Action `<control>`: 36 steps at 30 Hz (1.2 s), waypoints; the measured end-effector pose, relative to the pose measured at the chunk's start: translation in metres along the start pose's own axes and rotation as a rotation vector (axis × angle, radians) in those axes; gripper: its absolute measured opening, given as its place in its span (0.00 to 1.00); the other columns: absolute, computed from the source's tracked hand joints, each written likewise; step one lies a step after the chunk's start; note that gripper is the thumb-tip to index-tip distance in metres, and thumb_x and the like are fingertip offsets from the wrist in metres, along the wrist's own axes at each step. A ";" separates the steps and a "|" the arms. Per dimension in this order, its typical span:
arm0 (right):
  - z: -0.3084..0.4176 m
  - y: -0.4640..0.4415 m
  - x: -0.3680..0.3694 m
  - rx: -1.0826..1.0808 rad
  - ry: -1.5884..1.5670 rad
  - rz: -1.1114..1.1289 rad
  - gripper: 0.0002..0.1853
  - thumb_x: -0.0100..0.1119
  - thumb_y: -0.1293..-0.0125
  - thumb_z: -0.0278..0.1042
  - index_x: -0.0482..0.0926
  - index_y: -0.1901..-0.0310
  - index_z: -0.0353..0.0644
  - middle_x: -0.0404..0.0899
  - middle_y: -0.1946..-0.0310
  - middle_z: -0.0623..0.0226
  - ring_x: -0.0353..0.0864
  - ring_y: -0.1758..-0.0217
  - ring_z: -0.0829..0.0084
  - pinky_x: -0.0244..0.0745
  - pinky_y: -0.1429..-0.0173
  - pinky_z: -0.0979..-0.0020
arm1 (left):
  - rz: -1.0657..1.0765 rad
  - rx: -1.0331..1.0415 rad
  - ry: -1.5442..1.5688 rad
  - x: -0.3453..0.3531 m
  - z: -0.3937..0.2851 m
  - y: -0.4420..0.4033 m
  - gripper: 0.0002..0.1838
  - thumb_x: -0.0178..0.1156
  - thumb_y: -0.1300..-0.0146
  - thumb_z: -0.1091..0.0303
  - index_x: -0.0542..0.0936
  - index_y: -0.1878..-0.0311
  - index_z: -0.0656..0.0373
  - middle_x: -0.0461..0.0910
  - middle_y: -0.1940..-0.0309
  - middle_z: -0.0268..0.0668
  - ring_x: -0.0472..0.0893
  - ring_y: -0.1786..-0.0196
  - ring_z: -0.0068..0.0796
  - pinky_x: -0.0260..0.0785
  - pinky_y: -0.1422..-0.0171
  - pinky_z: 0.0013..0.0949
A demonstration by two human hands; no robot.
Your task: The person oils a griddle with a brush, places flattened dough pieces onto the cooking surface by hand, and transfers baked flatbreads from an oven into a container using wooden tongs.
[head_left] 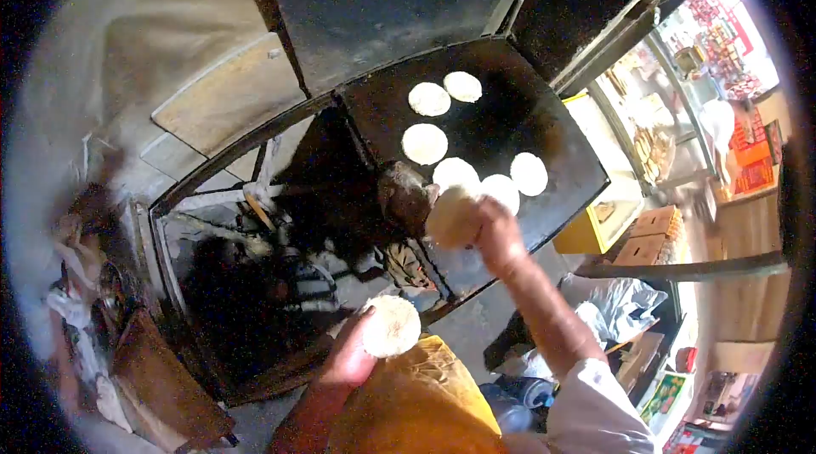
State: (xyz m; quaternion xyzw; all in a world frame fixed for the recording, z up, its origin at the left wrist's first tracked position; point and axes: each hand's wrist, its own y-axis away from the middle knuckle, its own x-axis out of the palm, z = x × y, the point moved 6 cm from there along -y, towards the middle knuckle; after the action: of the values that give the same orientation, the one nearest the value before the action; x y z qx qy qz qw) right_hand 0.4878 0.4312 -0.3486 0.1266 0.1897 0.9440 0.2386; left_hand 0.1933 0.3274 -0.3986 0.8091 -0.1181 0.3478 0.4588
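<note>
My left hand (pixel 351 355) holds a pale round flatbread (pixel 392 327) low, in front of my yellow apron (pixel 433 390). Over the near edge of a dark flat griddle (pixel 501 93), my right hand (pixel 497 233) grips another flatbread (pixel 450 218), slightly blurred; whether it touches the surface I cannot tell. Several more pale flatbreads (pixel 425 144) lie spread on the griddle. Two of them, a flatbread (pixel 456 173) and a flatbread (pixel 501 193), are partly covered by my right hand and its bread. A dark, rounded lump (pixel 404 195) sits at the griddle's left edge.
Left of the griddle is an open metal frame (pixel 161 237) with a dark, cluttered inside. A wooden board (pixel 229 97) leans behind it. A yellow box (pixel 586 231) and egg-tray-like stacks (pixel 653 233) stand to the right. Plastic bags (pixel 620 305) lie below a shelf edge (pixel 680 269).
</note>
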 end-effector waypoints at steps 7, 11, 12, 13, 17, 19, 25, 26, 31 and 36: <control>0.023 -0.139 -0.106 -0.543 0.775 -0.251 0.18 0.60 0.27 0.33 0.77 0.41 0.32 0.84 0.56 0.62 0.83 0.55 0.71 0.79 0.49 0.66 | -0.022 -0.046 -0.121 0.069 -0.025 -0.072 0.27 0.55 0.25 0.55 0.72 0.31 0.64 0.79 0.36 0.42 0.78 0.34 0.39 0.68 0.27 0.45; 0.019 -0.068 -0.108 -0.466 0.925 -0.121 0.12 0.60 0.28 0.31 0.81 0.47 0.36 0.83 0.53 0.51 0.85 0.49 0.55 0.80 0.47 0.61 | 0.171 0.034 -0.043 0.140 -0.048 -0.115 0.26 0.54 0.23 0.56 0.72 0.31 0.64 0.77 0.35 0.43 0.76 0.31 0.35 0.67 0.25 0.44; 0.017 -0.055 -0.108 -0.453 0.955 -0.114 0.12 0.60 0.28 0.31 0.81 0.48 0.36 0.82 0.52 0.50 0.84 0.49 0.51 0.80 0.46 0.59 | 0.214 0.040 -0.027 0.159 -0.053 -0.134 0.28 0.53 0.23 0.55 0.70 0.29 0.63 0.75 0.33 0.43 0.74 0.30 0.35 0.66 0.24 0.44; 0.016 -0.045 -0.109 -0.442 0.985 -0.105 0.11 0.60 0.28 0.31 0.81 0.48 0.36 0.81 0.52 0.48 0.84 0.49 0.47 0.80 0.46 0.57 | 0.257 0.048 -0.010 0.176 -0.058 -0.152 0.29 0.53 0.23 0.54 0.67 0.26 0.62 0.73 0.31 0.42 0.73 0.28 0.35 0.66 0.24 0.43; -0.003 -0.021 -0.117 -0.426 1.038 -0.080 0.12 0.62 0.29 0.30 0.81 0.47 0.38 0.79 0.48 0.51 0.82 0.45 0.48 0.78 0.42 0.56 | 0.036 0.564 -0.717 0.173 -0.069 -0.230 0.37 0.56 0.24 0.59 0.52 0.20 0.57 0.64 0.24 0.45 0.69 0.26 0.47 0.63 0.25 0.45; 0.006 -0.013 -0.110 -0.417 1.016 -0.055 0.12 0.63 0.30 0.30 0.81 0.46 0.40 0.79 0.47 0.52 0.81 0.43 0.49 0.78 0.41 0.55 | 0.101 0.786 -1.296 0.189 -0.075 -0.208 0.37 0.59 0.27 0.62 0.54 0.20 0.56 0.65 0.26 0.50 0.68 0.27 0.53 0.62 0.23 0.46; 0.010 -0.076 -0.095 -0.684 1.346 -0.020 0.17 0.62 0.29 0.40 0.80 0.44 0.39 0.78 0.42 0.52 0.76 0.38 0.47 0.74 0.36 0.52 | 0.058 0.892 -2.225 0.199 -0.044 -0.194 0.41 0.61 0.32 0.43 0.66 0.24 0.58 0.64 0.24 0.40 0.56 0.19 0.45 0.40 0.19 0.65; 0.017 -0.096 -0.089 -0.761 1.413 0.017 0.19 0.63 0.30 0.42 0.80 0.44 0.38 0.78 0.42 0.52 0.75 0.38 0.48 0.73 0.37 0.52 | 0.068 0.841 -2.278 0.196 -0.041 -0.198 0.40 0.62 0.33 0.42 0.69 0.27 0.59 0.66 0.26 0.39 0.58 0.20 0.44 0.40 0.19 0.65; 0.062 -0.110 -0.035 -0.909 1.423 0.304 0.24 0.62 0.31 0.51 0.80 0.42 0.43 0.78 0.43 0.54 0.75 0.39 0.53 0.66 0.33 0.46 | 0.097 0.808 -2.307 0.184 -0.040 -0.206 0.34 0.62 0.34 0.41 0.78 0.35 0.59 0.74 0.33 0.39 0.62 0.23 0.42 0.40 0.19 0.65; 0.023 -0.137 -0.066 -0.807 1.823 0.280 0.34 0.51 0.29 0.67 0.83 0.42 0.41 0.75 0.36 0.58 0.64 0.25 0.57 0.46 0.22 0.33 | 0.129 0.832 -2.349 0.189 -0.046 -0.200 0.33 0.61 0.33 0.41 0.78 0.36 0.59 0.74 0.35 0.40 0.61 0.23 0.44 0.41 0.19 0.66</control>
State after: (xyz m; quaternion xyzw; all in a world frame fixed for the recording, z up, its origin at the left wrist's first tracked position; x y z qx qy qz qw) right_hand 0.6066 0.5169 -0.3950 -0.7131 -0.0505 0.6940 -0.0856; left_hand 0.4129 0.5002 -0.3882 0.7066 -0.3766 -0.5520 -0.2327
